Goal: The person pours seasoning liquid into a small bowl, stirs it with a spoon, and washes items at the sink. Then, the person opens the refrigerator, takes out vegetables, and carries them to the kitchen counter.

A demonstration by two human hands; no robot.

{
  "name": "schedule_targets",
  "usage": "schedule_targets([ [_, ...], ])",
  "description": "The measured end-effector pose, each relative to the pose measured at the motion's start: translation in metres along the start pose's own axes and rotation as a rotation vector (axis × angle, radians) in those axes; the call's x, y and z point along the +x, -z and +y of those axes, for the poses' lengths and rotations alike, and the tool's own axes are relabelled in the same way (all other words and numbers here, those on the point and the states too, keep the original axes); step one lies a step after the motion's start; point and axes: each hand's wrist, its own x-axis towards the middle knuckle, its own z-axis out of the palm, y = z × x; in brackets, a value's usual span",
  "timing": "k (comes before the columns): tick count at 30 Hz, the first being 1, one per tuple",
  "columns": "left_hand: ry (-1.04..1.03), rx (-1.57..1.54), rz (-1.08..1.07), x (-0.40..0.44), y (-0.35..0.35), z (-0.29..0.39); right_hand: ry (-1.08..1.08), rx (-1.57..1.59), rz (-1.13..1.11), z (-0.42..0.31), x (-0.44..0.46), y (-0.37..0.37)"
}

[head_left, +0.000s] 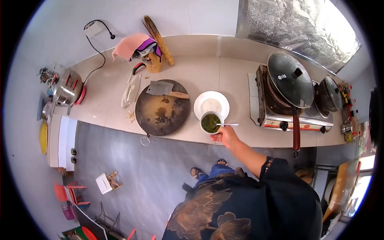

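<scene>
My right hand [226, 137] grips a small white bowl [202, 127] by its near right side, at the front edge of the counter. Chopped greens in dark liquid [210, 122] fill much of the bowl. A light-coloured spoon [229, 124] rests in it, its handle pointing right over my fingers. Just behind stands a white plate [221, 100], partly covered by the bowl's rim. To the left lies a round, wet-stained chopping board [162, 116] with a cleaver [161, 88] across its far part, wooden handle to the right. My left hand is out of view.
On the right, a gas stove [294, 123] carries a lidded wok [290, 80], its long handle past the counter edge, and a lidded pot [331, 94]. A knife block [153, 64] with cloths stands behind the board. A steel cooker [67, 87] is far left; a stool [108, 183] stands on the floor.
</scene>
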Motion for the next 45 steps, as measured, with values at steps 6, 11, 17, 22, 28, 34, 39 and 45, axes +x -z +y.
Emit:
schedule_targets([
  [6, -0.054, -0.246, -0.081, 0.097, 0.068, 0.033, 0.125, -0.035, 0.104, -0.055, 0.039, -0.009],
  [11, -0.066, -0.097, -0.048, 0.109, 0.052, 0.141, 0.129, -0.024, 0.158, -0.098, 0.084, -0.003],
  [17, 0.027, -0.227, -0.124, 0.154, 0.029, 0.095, 0.142, -0.057, 0.173, -0.127, 0.142, 0.001],
  [22, -0.092, 0.250, 0.002, 0.128, 0.013, 0.105, 0.131, -0.013, 0.162, -0.137, 0.199, -0.014],
  [28, -0.061, -0.145, 0.095, 0.103, 0.004, 0.072, 0.138, 0.057, 0.158, -0.126, 0.272, -0.040],
  [34, -0.139, -0.169, 0.237, 0.083, -0.018, 0.102, 0.148, 0.104, 0.166, -0.118, 0.319, -0.063],
  [39, 0.266, -0.452, 0.031, 0.110, 0.002, 0.063, 0.138, 0.087, 0.080, -0.115, 0.342, -0.070],
  [45, 0.148, -0.234, 0.097, 0.078, -0.025, 0.165, 0.189, 0.085, 0.084, -0.114, 0.347, -0.076],
])
